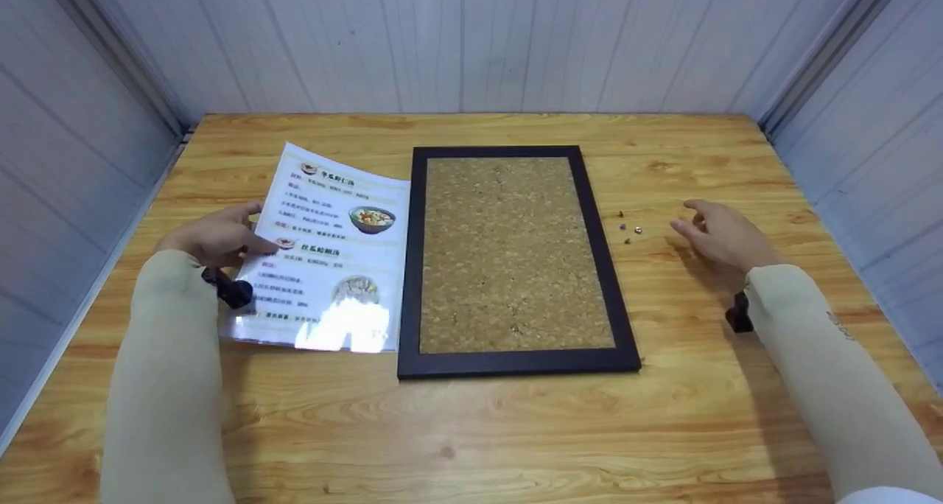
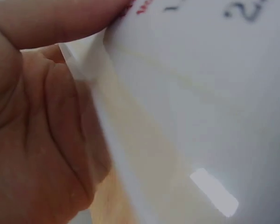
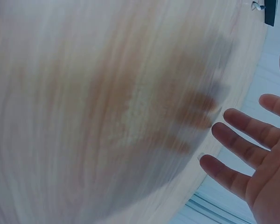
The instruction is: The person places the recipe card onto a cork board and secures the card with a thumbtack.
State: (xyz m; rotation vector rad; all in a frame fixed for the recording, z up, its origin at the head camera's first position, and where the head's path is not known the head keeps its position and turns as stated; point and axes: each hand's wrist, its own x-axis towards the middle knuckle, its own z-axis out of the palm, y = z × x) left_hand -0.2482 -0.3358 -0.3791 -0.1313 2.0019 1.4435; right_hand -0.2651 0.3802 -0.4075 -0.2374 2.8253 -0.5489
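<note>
A laminated recipe sheet (image 1: 328, 261), printed with Chinese text and two bowls of soup, lies left of a dark-framed cork board (image 1: 516, 261). Its left edge is pinched by my left hand (image 1: 214, 236). In the left wrist view, the thumb (image 2: 60, 23) lies over the sheet's glossy surface (image 2: 177, 102), and the other fingers are behind the edge. On the right, my right hand (image 1: 726, 235) hovers over the table with its fingers spread, holding nothing. Several tiny pins (image 1: 638, 230) lie between that hand and the board.
A wood-grain table (image 1: 471, 438) carries everything. White panel walls (image 1: 471, 40) enclose it at the back and on both sides. Each wrist wears a small black camera (image 1: 739, 314).
</note>
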